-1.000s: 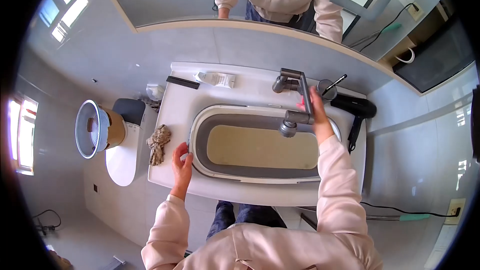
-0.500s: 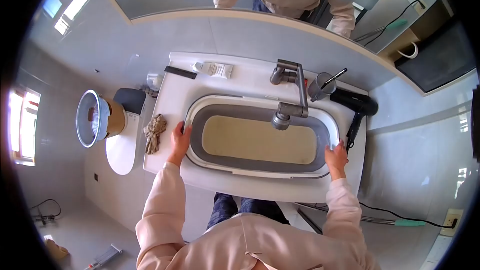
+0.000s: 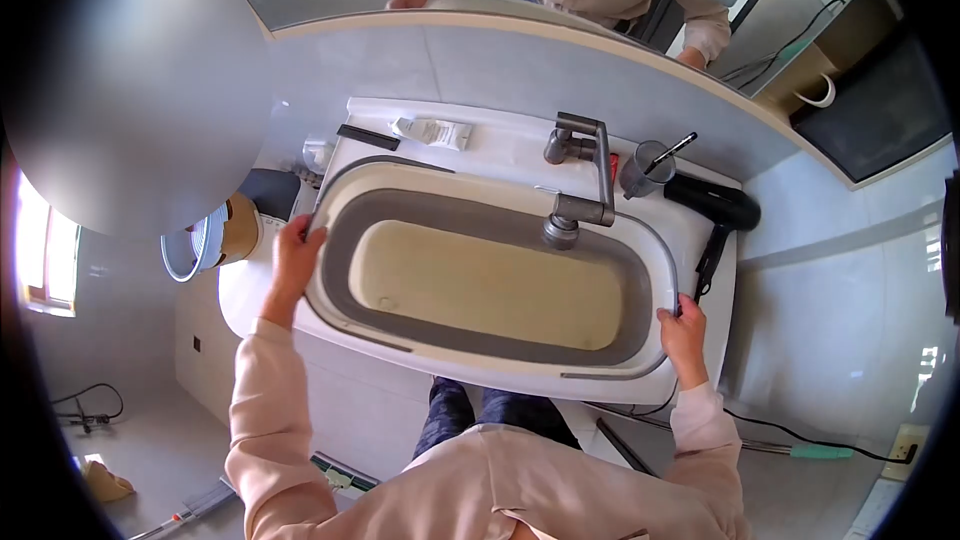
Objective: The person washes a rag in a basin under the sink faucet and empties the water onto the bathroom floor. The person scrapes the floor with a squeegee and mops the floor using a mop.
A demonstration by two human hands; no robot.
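A long oval wash tub [image 3: 662, 258] with a white rim and grey inner walls is held at both ends over the white washbasin counter [image 3: 480, 122]. Its left end is raised, so the tub tilts down to the right. The pale yellowish inside may hold water; I cannot tell. My left hand [image 3: 292, 268] is closed around the left end of the rim, thumb on the inner side. At the right end, my right hand [image 3: 684, 342] grips the rim. The grey tap [image 3: 582, 208] reaches over the tub's far side, its spout above the inside.
A black hair dryer [image 3: 712, 204] and a grey cup [image 3: 646, 170] stand right of the tap. A white tube [image 3: 434, 133] and a black comb-like strip [image 3: 368, 137] lie at the back left. A large blurred grey shape [image 3: 140, 90] covers the upper left.
The tub's left end has come up and left with my left hand, tilting the tub. The brown cloth on the left is now hidden. A blurred grey shape has appeared upper left.
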